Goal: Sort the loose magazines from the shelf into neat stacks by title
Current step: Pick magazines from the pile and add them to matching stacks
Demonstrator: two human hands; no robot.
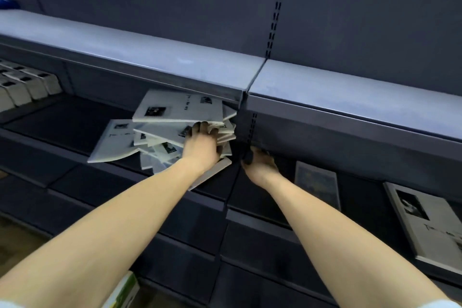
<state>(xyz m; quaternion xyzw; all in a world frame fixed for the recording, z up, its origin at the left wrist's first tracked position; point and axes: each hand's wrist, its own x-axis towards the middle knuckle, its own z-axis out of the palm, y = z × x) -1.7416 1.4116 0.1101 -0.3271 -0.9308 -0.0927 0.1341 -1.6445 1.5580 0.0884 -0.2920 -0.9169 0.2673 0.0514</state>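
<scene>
Left hand (pixel 200 149) grips fanned magazine pile (pixel 165 132), long axes skewed, spines toward viewer; right hand (pixel 260 165) grip unclear

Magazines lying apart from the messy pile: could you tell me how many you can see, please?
2: a dark-covered magazine beside the right hand, and a white magazine at the far right edge. Others may be hidden.

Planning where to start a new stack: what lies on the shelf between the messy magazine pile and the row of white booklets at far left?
Head view: bare dark shelf separates pile from booklets.
</scene>
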